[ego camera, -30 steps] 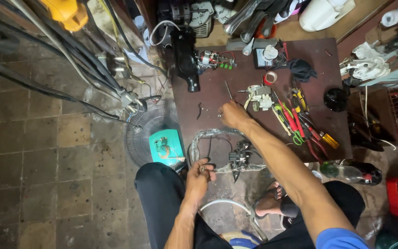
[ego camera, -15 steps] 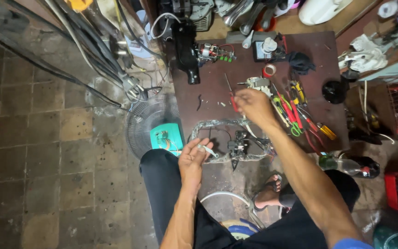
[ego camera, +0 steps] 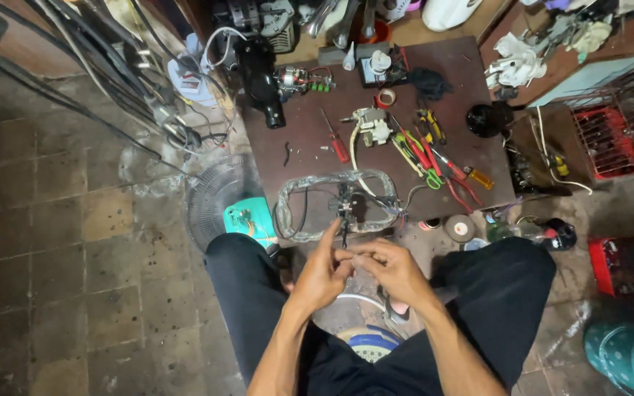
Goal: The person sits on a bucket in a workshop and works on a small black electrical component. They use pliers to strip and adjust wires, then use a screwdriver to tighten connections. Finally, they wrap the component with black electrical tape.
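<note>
The small part (ego camera: 352, 257), too tiny to identify, sits pinched between the fingertips of the left hand (ego camera: 324, 275) and right hand (ego camera: 394, 270), both closed on it, at six o'clock from the wired oval frame (ego camera: 335, 204) on the worktop (ego camera: 295, 139). This looks like fine fitting work, needing steady fingers; the red screwdriver (ego camera: 335, 143) lies at twelve o'clock.

Left hand (ego camera: 322, 275) and right hand (ego camera: 390, 268) meet fingertip to fingertip just below the wired frame (ego camera: 335, 205).
</note>
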